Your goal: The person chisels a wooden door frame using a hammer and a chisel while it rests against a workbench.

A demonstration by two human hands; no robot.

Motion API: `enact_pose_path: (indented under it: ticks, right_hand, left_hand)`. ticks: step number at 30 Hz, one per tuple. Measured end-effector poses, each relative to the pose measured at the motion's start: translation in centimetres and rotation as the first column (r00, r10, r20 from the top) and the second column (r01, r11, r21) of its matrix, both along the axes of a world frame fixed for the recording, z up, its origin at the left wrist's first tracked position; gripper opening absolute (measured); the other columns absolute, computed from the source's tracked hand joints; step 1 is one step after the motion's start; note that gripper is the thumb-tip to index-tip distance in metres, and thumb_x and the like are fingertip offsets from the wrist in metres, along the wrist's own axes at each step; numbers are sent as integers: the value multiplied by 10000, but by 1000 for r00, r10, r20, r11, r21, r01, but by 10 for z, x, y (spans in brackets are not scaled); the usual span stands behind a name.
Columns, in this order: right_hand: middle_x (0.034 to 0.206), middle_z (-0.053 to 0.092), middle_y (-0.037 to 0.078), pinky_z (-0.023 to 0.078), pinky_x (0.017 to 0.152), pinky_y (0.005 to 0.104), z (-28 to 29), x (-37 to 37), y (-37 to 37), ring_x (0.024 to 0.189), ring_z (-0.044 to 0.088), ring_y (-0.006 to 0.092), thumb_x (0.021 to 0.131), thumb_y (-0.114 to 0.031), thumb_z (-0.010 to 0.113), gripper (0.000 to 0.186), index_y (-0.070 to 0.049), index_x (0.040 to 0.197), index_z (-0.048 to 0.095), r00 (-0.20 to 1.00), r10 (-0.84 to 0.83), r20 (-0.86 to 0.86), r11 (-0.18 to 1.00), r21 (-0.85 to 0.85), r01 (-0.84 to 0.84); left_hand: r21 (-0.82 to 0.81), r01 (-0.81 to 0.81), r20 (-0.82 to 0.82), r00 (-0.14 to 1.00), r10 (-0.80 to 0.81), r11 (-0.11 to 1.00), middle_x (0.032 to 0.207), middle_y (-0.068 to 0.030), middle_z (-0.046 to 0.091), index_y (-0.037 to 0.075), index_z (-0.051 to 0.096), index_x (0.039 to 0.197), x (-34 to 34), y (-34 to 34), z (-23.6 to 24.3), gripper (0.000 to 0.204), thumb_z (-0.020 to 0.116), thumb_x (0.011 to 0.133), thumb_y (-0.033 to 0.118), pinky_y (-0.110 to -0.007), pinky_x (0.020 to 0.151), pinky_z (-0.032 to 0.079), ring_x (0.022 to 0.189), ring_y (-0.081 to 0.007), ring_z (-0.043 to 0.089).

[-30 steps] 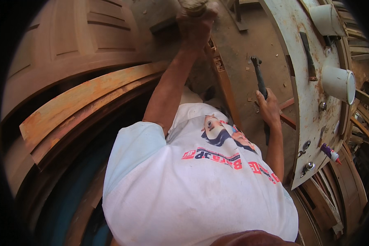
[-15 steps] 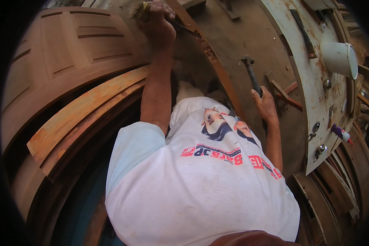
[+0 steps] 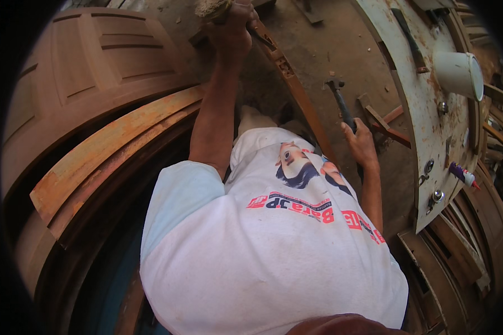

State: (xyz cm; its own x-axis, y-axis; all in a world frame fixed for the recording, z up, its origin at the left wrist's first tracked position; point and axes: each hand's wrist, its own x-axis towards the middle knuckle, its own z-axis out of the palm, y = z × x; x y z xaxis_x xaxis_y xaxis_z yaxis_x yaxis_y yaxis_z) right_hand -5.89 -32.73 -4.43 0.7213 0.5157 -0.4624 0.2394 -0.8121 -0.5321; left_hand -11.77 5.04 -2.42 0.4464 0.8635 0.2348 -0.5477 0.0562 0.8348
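At the top of the view, my left hand [image 3: 233, 36] is closed round a chisel [image 3: 213, 10] with a worn, round-ended wooden handle. The dark blade comes out on the right side of my fist and meets a long reddish-brown wooden bar [image 3: 307, 106]. Rough slots are cut into the bar near the blade. My right hand [image 3: 361, 144] grips a dark-handled claw hammer [image 3: 341, 103] to the right of the bar. The hammer's head points away from me, apart from the chisel.
Panelled wooden doors [image 3: 95, 61] and curved-looking planks [image 3: 117, 151] lie on the left. On the right stands a worn pale worktop [image 3: 397, 33] bearing a white plastic container [image 3: 455, 75], a purple bottle [image 3: 461, 174] and metal door knobs [image 3: 437, 196]. Wood scraps [image 3: 391, 125] lie on the floor.
My left hand has shifted right with the chisel, whose handle end swung right while the blade stays near the slots. My right hand and the hammer have hardly moved.
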Motion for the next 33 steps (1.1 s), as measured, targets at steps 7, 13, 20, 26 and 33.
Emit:
enact_pose_path:
  ticks: [7,13,20,26,33]
  right_hand:
    - [816,619,243,484,720,456,9,-10,5,765,615,379,995,-356,663,394,30,972,582,999,-23,-31,1000,-12,23]
    - [801,624,222,491,687,432,23,-14,19,730,629,355,998,-341,669,373,24,1044,608,1000,9,20,997,77,-10]
    - [756,557,-10,433,600,267,140,-12,120,683,515,64,1018,-339,689,347,-30,1169,645,948,40,315,892,416,-176]
    - [781,581,-46,423,577,268,183,-20,165,656,504,55,994,-288,731,322,-47,1193,650,887,5,462,783,550,-290]
    - [712,552,119,468,648,379,182,-11,173,661,556,199,998,-317,701,316,-66,1172,622,836,359,415,895,102,-435]
  left_hand:
    - [29,-25,-58,998,26,999,661,40,525,122,559,868,-1,-2,-11,225,695,991,251,-235,458,397,519,-61,489]
    - [30,21,-5,1000,-21,999,674,48,544,134,555,868,9,-1,-30,183,682,987,189,-229,453,403,522,-44,504]
    - [63,-73,-26,997,75,995,639,45,546,112,577,831,-2,-8,-25,161,671,959,138,-229,473,416,518,-55,511]
    - [130,-38,-97,994,51,991,654,37,568,104,577,805,-1,-8,-27,171,685,937,87,-230,497,429,545,-54,538]
    - [407,-151,-53,981,189,901,945,-11,693,13,629,1212,18,-12,-58,418,790,830,64,-279,782,566,843,-107,672]
